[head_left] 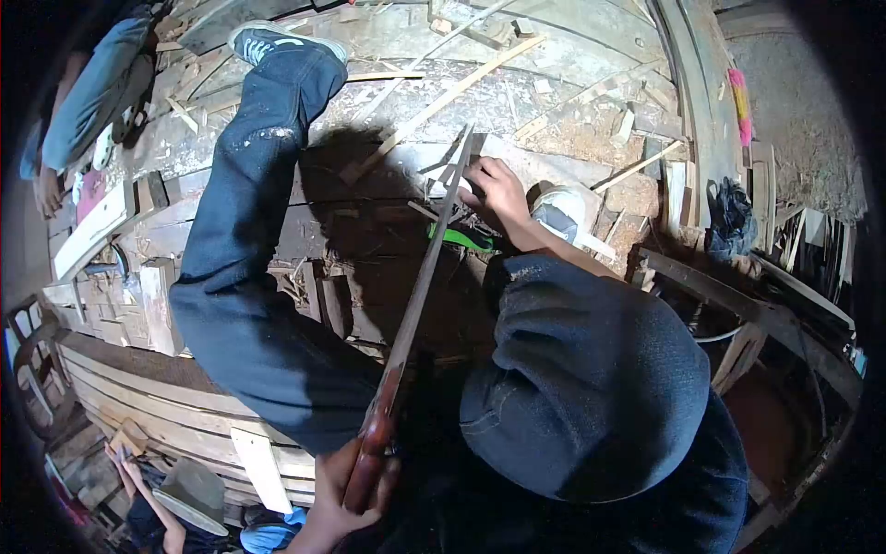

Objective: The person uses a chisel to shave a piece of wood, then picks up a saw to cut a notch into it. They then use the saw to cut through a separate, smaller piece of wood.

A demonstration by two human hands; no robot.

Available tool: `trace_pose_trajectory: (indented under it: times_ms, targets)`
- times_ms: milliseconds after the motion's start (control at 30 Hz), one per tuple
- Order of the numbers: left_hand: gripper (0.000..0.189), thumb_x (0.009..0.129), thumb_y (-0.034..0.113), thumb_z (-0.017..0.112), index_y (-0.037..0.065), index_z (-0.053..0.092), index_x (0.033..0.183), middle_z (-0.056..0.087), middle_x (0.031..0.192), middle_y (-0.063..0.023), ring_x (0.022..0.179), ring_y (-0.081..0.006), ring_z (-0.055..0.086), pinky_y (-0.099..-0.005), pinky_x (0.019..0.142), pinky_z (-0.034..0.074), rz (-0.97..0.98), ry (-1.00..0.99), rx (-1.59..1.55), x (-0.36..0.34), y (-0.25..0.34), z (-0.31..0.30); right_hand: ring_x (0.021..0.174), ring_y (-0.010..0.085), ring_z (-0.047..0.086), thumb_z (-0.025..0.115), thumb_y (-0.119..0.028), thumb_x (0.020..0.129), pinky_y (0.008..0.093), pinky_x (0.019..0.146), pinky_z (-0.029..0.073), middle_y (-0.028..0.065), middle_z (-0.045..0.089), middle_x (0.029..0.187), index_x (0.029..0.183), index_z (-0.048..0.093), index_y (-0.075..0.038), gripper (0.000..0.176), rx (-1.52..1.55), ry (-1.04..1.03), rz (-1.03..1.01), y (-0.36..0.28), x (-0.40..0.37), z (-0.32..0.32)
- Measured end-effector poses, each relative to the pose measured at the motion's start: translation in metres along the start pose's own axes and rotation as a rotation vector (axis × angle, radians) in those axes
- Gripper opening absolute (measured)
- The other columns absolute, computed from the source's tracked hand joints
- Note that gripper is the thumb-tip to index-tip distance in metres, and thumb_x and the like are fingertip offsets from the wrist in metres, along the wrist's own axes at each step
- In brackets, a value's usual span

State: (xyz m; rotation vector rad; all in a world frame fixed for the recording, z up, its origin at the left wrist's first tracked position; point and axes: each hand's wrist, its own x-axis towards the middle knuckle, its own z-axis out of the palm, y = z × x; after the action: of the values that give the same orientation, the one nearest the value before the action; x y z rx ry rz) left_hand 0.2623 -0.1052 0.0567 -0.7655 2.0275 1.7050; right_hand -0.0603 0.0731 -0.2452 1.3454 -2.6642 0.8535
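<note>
A long hand saw [426, 277] slants up across the middle of the view, its narrow blade seen nearly edge-on. At the bottom, my left hand [346, 494] is wrapped around its reddish-brown wooden handle [371, 448]. Close by the blade's far end, my right hand [498, 189] has its fingers curled in; I cannot tell what they grip there. Below that hand, a bright green object [461, 238] lies partly behind the blade. A whitish rounded object [565, 210] stands to the right of my right wrist. My bent knee [591, 369] partly hides my right arm.
Wood strips [461, 88] and scraps litter the worn boards. A black plastic bag [729, 217] sits at right, above a wooden frame [701, 282]. Stacked planks [166, 397] lie at left. Another person's leg [97, 92] shows upper left; a person in a hat [192, 491] is lower left.
</note>
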Motion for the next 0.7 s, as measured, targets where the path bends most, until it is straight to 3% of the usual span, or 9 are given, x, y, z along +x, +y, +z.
trace_pose_trajectory:
  times_ms: [100, 167, 233, 367, 433, 567, 633, 667, 700]
  targets:
    - [0.02, 0.079, 0.003, 0.065, -0.004, 0.058, 0.097, 0.062, 0.076, -0.0076, 0.066, -0.0156, 0.061, -0.0264, 0.065, 0.047, -0.011, -0.084, -0.073, 0.026, -0.016, 0.007, 0.086, 0.0261, 0.057, 0.073, -0.028, 0.077, 0.0368, 0.073, 0.051, 0.0062, 0.057, 0.089, 0.102, 0.07, -0.013, 0.029, -0.011, -0.015, -0.002, 0.003, -0.002, 0.0]
    - [0.021, 0.078, 0.002, 0.063, -0.004, 0.058, 0.097, 0.063, 0.079, -0.0093, 0.07, -0.0162, 0.062, -0.0273, 0.068, 0.049, 0.018, 0.005, -0.079, 0.026, -0.012, 0.013, 0.087, 0.0262, 0.058, 0.072, -0.029, 0.077, 0.0371, 0.074, 0.051, 0.0067, 0.057, 0.091, 0.102, 0.07, -0.012, 0.03, -0.032, -0.035, -0.006, 0.007, -0.001, 0.002]
    - [0.025, 0.081, 0.005, 0.069, -0.002, 0.062, 0.103, 0.061, 0.068, -0.008, 0.06, -0.0108, 0.06, -0.0245, 0.058, 0.046, 0.063, 0.0, -0.157, 0.021, -0.015, 0.013, 0.087, 0.0267, 0.058, 0.072, -0.029, 0.077, 0.038, 0.075, 0.051, 0.0073, 0.057, 0.092, 0.103, 0.069, -0.012, 0.031, -0.056, -0.048, -0.037, 0.007, -0.002, 0.001]
    - [0.026, 0.08, 0.005, 0.069, -0.003, 0.062, 0.104, 0.061, 0.069, -0.008, 0.06, -0.0104, 0.06, -0.0248, 0.058, 0.047, -0.006, -0.053, -0.053, -0.008, -0.011, -0.003, 0.087, 0.0287, 0.057, 0.072, -0.03, 0.077, 0.0392, 0.075, 0.05, 0.009, 0.058, 0.09, 0.099, 0.068, -0.009, 0.031, 0.026, -0.037, 0.04, -0.001, -0.001, -0.002]
    - [0.032, 0.075, 0.002, 0.063, -0.007, 0.058, 0.105, 0.065, 0.09, -0.0112, 0.077, -0.0164, 0.062, -0.0272, 0.073, 0.049, -0.014, -0.1, -0.083, -0.013, -0.016, -0.005, 0.087, 0.0295, 0.057, 0.073, -0.029, 0.077, 0.0392, 0.075, 0.05, 0.0094, 0.058, 0.089, 0.098, 0.068, -0.008, 0.03, 0.04, -0.008, 0.026, 0.0, -0.001, 0.001]
    - [0.03, 0.077, 0.003, 0.066, -0.007, 0.059, 0.104, 0.065, 0.091, -0.0112, 0.076, -0.0172, 0.062, -0.0278, 0.072, 0.049, -0.024, -0.104, -0.087, 0.018, -0.022, 0.007, 0.087, 0.0298, 0.057, 0.073, -0.028, 0.077, 0.039, 0.074, 0.05, 0.009, 0.057, 0.089, 0.099, 0.069, -0.01, 0.029, 0.039, -0.048, 0.025, 0.001, 0.0, -0.004]
    - [0.037, 0.077, 0.002, 0.067, -0.007, 0.055, 0.111, 0.066, 0.096, -0.0122, 0.083, -0.0178, 0.064, -0.0287, 0.077, 0.049, 0.03, -0.075, -0.022, 0.029, -0.017, 0.01, 0.086, 0.0295, 0.057, 0.073, -0.028, 0.077, 0.0389, 0.073, 0.05, 0.0087, 0.056, 0.088, 0.1, 0.069, -0.011, 0.028, 0.018, -0.002, -0.006, 0.002, -0.001, -0.002]
    - [0.05, 0.078, 0.0, 0.066, -0.007, 0.046, 0.123, 0.065, 0.1, -0.0131, 0.093, -0.0181, 0.063, -0.0292, 0.082, 0.048, 0.081, -0.036, 0.019, 0.024, -0.021, 0.012, 0.085, 0.0292, 0.057, 0.073, -0.027, 0.076, 0.0386, 0.073, 0.05, 0.0085, 0.056, 0.088, 0.1, 0.069, -0.012, 0.029, 0.005, -0.007, 0.006, 0.0, 0.0, -0.003]
    - [0.05, 0.078, 0.0, 0.066, -0.007, 0.046, 0.123, 0.065, 0.1, -0.0131, 0.093, -0.0181, 0.063, -0.0292, 0.082, 0.048, 0.076, -0.042, 0.018, 0.019, -0.022, 0.011, 0.085, 0.0292, 0.057, 0.073, -0.027, 0.076, 0.0386, 0.073, 0.05, 0.0085, 0.056, 0.088, 0.1, 0.069, -0.012, 0.029, 0.006, -0.012, 0.012, 0.001, -0.003, -0.003]
